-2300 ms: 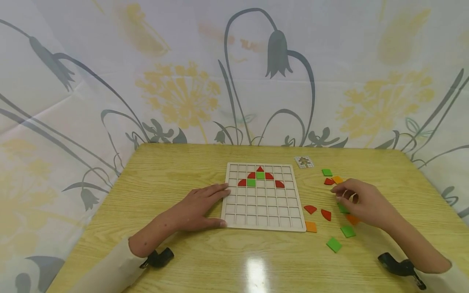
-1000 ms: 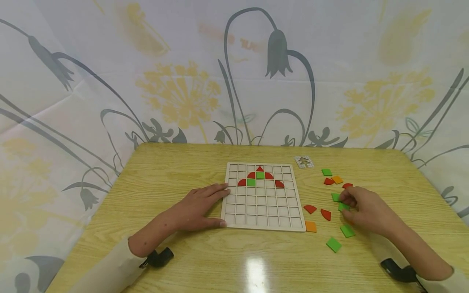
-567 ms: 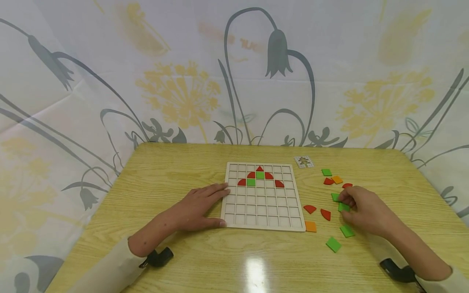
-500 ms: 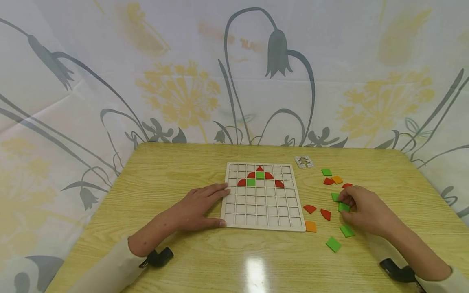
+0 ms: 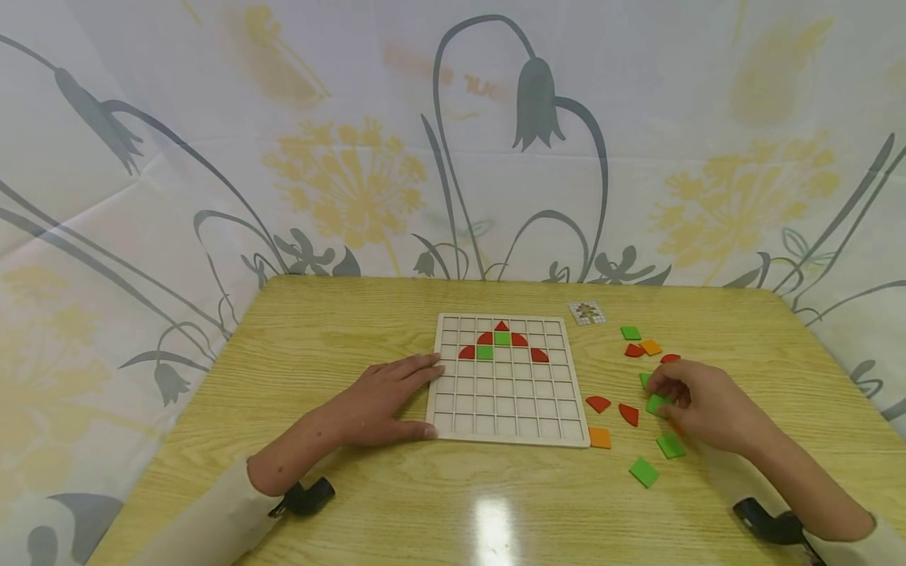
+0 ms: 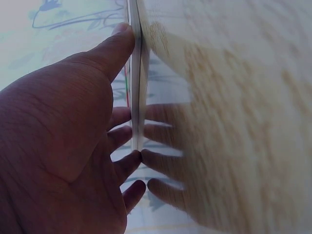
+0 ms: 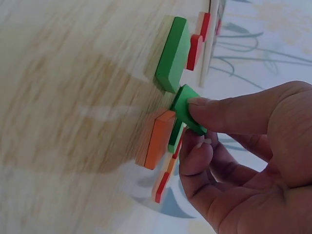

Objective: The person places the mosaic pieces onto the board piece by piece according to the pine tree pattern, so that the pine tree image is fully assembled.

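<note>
My right hand (image 5: 701, 402) pinches a green square tile (image 7: 184, 106) between thumb and fingertips, among the loose pieces right of the board. In the right wrist view the tile is tilted beside an orange tile (image 7: 160, 139) and another green tile (image 7: 173, 54). My left hand (image 5: 385, 401) rests with fingers extended at the left edge of a pale wooden grid board (image 5: 495, 393), its fingertips and thumb at the rim. On the board sit a red triangle (image 5: 502, 326), several red quarter-circle pieces (image 5: 540, 355) and two green squares (image 5: 484, 352).
A small pattern card (image 5: 587, 313) lies beyond the board's right corner. Loose red quarter circles (image 5: 598, 403), green squares (image 5: 644, 472) and orange squares (image 5: 599, 438) are scattered on the wooden table (image 5: 340, 314). A floral cloth (image 5: 340, 94) hangs behind the table.
The right hand has moved in among the green tiles from above the pieces; the pinched green tile has shifted slightly left and turned. The left hand and board have stayed still.
</note>
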`<state>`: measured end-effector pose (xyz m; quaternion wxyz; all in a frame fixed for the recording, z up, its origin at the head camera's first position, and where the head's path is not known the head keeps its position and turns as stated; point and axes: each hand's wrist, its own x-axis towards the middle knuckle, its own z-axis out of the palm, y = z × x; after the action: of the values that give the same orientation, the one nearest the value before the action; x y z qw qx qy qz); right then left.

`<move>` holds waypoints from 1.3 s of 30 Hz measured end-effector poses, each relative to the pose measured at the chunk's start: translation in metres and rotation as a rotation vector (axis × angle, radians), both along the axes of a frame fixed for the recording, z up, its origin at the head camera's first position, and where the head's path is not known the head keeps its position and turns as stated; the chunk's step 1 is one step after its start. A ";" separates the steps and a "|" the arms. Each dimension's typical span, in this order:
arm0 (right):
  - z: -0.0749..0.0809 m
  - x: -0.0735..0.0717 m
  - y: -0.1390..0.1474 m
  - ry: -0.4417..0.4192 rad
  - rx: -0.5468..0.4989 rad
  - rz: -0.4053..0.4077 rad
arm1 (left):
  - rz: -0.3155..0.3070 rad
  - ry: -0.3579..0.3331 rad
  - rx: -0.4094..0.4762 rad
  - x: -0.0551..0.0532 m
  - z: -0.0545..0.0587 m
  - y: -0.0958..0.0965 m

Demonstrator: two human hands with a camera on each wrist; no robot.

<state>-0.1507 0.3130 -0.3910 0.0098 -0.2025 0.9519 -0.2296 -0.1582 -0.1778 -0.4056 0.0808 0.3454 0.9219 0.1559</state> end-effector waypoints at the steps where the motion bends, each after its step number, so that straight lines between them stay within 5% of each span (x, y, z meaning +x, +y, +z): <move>1: 0.000 0.000 0.000 -0.005 -0.005 0.001 | 0.000 0.001 0.000 0.000 0.000 0.000; 39: 0.025 -0.026 -0.068 0.057 -0.148 0.070 | -0.008 -0.002 0.006 -0.001 -0.001 0.000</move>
<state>-0.1768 0.2454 -0.3658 -0.0241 -0.2422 0.9247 -0.2929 -0.1594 -0.1783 -0.4062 0.0813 0.3489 0.9201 0.1585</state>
